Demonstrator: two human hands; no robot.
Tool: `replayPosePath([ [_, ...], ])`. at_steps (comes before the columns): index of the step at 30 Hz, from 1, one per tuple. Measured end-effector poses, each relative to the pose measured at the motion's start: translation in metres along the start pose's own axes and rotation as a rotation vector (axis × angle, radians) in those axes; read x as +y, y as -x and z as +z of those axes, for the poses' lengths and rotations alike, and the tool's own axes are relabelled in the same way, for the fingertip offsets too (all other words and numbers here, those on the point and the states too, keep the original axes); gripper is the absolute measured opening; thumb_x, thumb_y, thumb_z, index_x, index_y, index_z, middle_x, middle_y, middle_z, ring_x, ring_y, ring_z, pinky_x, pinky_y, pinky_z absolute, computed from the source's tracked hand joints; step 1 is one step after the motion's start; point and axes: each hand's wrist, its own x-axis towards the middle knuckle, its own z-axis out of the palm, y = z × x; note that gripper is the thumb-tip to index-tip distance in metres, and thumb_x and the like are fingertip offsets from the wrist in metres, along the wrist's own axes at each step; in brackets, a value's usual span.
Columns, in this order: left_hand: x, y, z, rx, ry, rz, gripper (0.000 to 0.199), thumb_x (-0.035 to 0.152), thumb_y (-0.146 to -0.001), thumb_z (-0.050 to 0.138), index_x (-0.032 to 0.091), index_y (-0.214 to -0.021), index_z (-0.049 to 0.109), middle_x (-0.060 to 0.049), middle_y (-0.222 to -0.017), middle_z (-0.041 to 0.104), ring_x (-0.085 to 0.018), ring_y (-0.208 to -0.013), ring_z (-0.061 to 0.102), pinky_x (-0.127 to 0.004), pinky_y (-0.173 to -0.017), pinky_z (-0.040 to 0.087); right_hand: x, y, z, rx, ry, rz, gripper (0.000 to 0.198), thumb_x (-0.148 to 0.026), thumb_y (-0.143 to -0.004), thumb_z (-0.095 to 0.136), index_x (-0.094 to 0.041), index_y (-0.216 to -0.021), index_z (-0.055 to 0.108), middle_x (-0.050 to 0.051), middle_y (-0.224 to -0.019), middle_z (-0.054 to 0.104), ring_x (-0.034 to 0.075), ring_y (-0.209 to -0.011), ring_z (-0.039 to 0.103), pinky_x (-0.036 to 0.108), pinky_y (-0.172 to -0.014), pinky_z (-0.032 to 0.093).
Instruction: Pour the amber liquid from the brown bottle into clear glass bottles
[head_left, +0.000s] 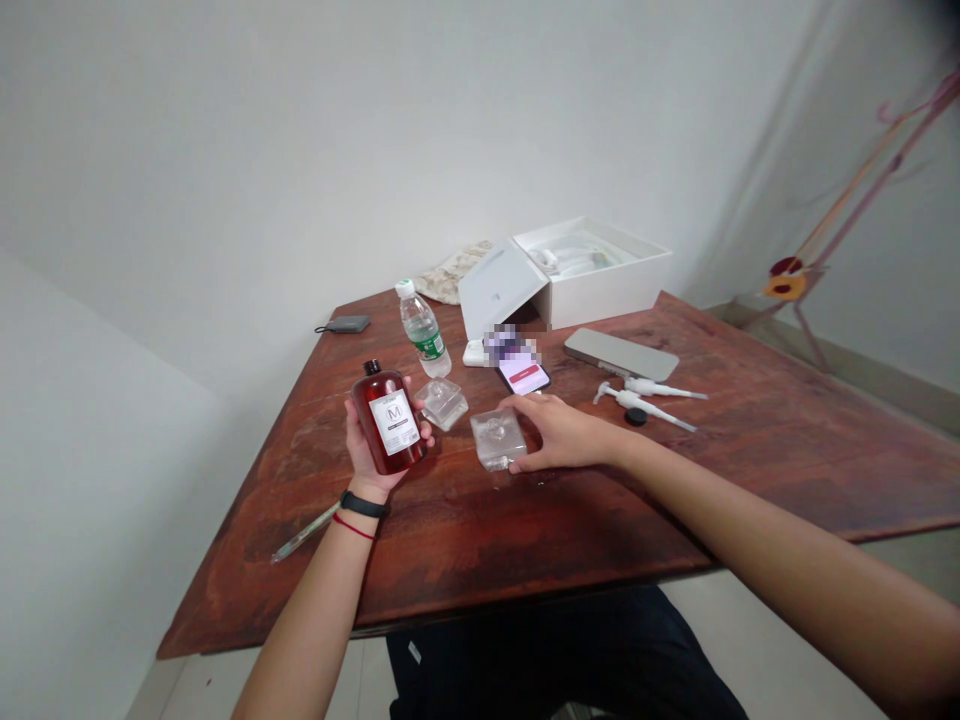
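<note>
My left hand (365, 450) is wrapped round an amber bottle (367, 425) with a white label marked "M" and a dark top, held tilted above the table. The fingers of my right hand (551, 432) curve round the right side of a square clear plastic block (496, 440) on the table, thumb at its near corner and fingertips at its far edge. A second clear plastic block (444, 403) lies just right of the bottle. White pump heads (645, 405) and a round black cap (636, 416) lie farther right.
Behind stand a water bottle (424, 335), a phone (529, 375) with its screen lit, and a white box (600, 290) with its lid leaning. A grey flat case (621, 354) lies right, a pen-like stick (306, 532) left. The wooden table (450, 560) meets a wall behind.
</note>
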Motion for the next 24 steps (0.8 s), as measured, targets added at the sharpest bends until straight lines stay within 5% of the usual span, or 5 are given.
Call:
replayPosePath([
  [13,-0.0009,-0.0003,-0.0018,0.011,-0.019,0.003,0.083,0.084,-0.097,0.056,0.016,-0.142,0.069,-0.015,-0.104,0.082,-0.029,-0.070,0.075,-0.043,-0.066,0.061,0.0003,0.0059,-0.0045,0.343,-0.312,-0.117,0.077,-0.058,-0.074,0.092,-0.020,-0.133,0.061,0.014,-0.132,0.075,0.036,-0.118,0.073,0.048,-0.106,0.056],
  [24,-0.0018,-0.0003,0.0022,0.021,-0.041,0.006,0.083,0.084,-0.096,0.058,0.015,-0.140,0.070,-0.015,-0.101,0.083,-0.030,-0.069,0.077,-0.042,-0.064,0.062,-0.0026,0.0067,-0.0002,0.284,-0.371,-0.107,0.077,-0.056,-0.074,0.092,-0.021,-0.134,0.059,0.013,-0.132,0.075,0.035,-0.118,0.074,0.050,-0.109,0.055],
])
